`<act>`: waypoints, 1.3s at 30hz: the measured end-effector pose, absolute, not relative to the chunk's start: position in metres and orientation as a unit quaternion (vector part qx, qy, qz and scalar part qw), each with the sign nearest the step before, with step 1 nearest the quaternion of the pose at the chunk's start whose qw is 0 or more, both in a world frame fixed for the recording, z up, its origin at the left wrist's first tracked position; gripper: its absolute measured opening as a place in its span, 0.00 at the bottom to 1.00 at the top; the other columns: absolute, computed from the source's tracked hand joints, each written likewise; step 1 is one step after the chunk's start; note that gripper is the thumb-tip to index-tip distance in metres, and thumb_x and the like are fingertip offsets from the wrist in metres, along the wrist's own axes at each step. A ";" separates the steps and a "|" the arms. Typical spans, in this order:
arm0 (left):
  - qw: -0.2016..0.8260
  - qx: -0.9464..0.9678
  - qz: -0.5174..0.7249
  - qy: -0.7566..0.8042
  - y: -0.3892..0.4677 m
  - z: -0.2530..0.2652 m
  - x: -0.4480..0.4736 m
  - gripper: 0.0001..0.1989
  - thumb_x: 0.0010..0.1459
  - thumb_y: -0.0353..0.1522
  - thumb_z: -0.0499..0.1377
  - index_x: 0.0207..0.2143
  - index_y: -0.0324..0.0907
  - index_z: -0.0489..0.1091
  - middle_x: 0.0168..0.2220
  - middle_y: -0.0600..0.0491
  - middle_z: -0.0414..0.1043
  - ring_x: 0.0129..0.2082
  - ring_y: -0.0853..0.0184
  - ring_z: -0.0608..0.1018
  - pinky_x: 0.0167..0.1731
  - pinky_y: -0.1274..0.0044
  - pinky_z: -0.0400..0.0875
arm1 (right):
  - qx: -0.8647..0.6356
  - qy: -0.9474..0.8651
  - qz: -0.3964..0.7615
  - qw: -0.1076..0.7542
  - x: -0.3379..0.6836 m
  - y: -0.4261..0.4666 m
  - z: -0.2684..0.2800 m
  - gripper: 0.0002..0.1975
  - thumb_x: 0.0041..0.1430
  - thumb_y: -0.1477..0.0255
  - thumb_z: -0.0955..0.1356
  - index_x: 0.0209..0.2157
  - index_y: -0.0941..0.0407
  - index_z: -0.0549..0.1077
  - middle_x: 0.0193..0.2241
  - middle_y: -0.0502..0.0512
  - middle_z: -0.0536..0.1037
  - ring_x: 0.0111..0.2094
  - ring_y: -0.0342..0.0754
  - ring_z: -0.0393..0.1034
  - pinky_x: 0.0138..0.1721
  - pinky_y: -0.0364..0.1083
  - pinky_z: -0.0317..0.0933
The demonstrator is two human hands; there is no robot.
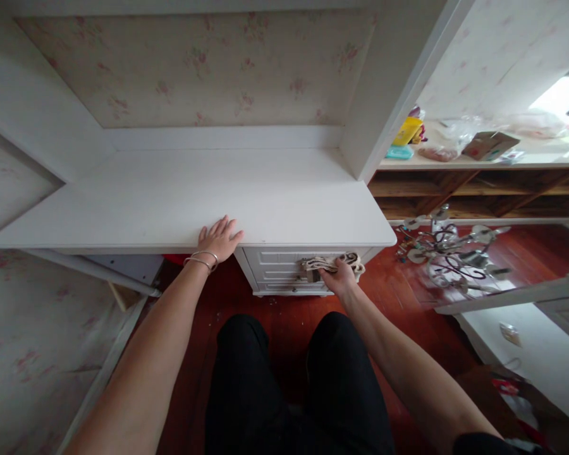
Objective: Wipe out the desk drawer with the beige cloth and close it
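My left hand (pixel 219 241) rests flat on the front edge of a white desk (pixel 180 196), fingers spread and holding nothing. A bangle circles that wrist. Below the desktop, my right hand (pixel 340 277) is closed on a folded, striped cloth (pixel 323 263). The cloth is in front of the white drawers (pixel 275 258) on the desk's right side and covers part of their fronts. Whether it touches them I cannot tell. The fingertips of my right hand are partly hidden by the cloth.
A chandelier (pixel 448 249) lies on the red wooden floor (pixel 284 332) to the right. Behind it runs a low shelf unit (pixel 483 165) bearing a cardboard box (pixel 490 145) and plastic bags. White furniture (pixel 526 341) stands at the lower right. Flowered wallpaper (pixel 19 316) covers the left wall.
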State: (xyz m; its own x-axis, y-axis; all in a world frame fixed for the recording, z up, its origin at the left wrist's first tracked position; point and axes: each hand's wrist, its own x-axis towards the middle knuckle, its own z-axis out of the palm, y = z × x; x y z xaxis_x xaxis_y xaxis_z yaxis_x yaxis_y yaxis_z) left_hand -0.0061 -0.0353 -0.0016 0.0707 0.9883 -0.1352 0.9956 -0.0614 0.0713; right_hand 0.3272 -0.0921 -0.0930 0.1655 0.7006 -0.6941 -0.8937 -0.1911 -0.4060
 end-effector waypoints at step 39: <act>0.070 0.722 0.006 0.689 -0.034 -0.005 -0.006 0.34 0.62 0.53 0.35 0.65 0.51 0.51 0.69 0.56 0.41 0.68 0.60 0.49 0.64 0.55 0.43 | -0.312 0.136 0.751 0.566 0.149 -0.093 -0.108 0.20 0.71 0.73 0.51 0.48 0.61 0.70 0.30 0.52 0.80 0.32 0.42 0.75 0.40 0.43 0.70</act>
